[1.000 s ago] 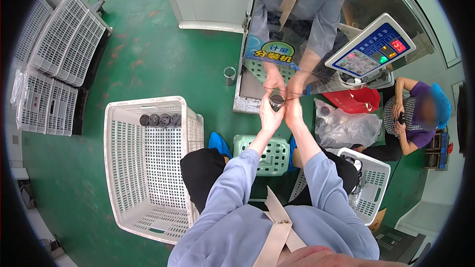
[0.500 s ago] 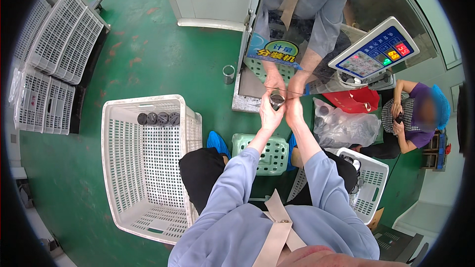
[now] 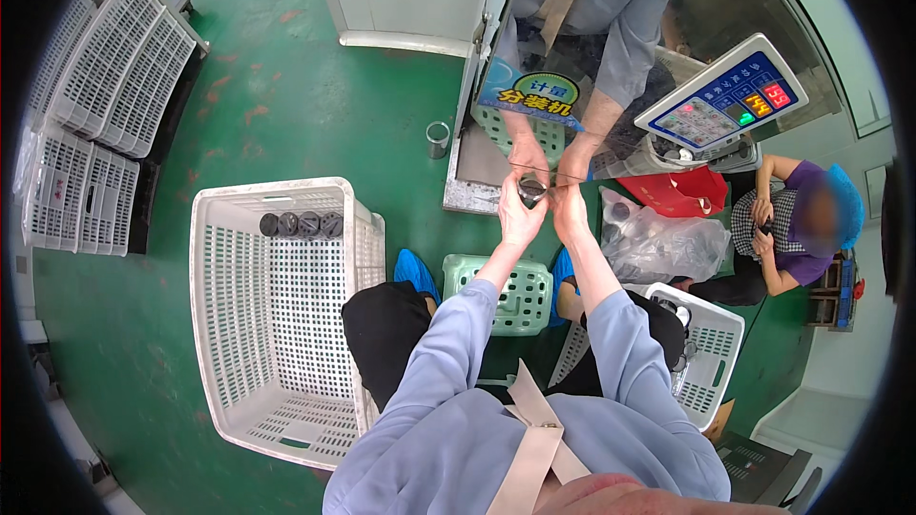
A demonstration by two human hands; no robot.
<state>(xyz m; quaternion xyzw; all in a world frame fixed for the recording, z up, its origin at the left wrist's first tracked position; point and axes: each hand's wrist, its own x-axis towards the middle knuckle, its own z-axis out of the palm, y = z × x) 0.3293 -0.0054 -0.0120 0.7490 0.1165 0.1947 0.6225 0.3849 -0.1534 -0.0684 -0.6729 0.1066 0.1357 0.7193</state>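
Note:
My left hand (image 3: 521, 216) is closed around a small round clear jar (image 3: 531, 190) with dark contents, held at the front of a glass-fronted machine. Beside it, my right hand (image 3: 570, 215) reaches up close to the jar's right side. Its fingertips are hidden near the machine's edge, so its grip is unclear. A metal ledge (image 3: 468, 196) lies just left of the jar. The dark glass panel (image 3: 611, 48) above reflects my arms and hands. Another clear jar (image 3: 438, 139) stands apart, left of the machine.
A large white crate (image 3: 215, 324) at left holds several dark-filled jars (image 3: 310, 225). A green plastic stool (image 3: 520, 296) stands between my feet. At right are a white basket (image 3: 720, 348), a clear plastic bag (image 3: 663, 243), a red bag (image 3: 682, 195), a display panel (image 3: 720, 95) and a seated co-worker (image 3: 792, 229).
The whole view has shifted slightly. My hands stay together at the machine with the jar. A lit number on the display panel has changed.

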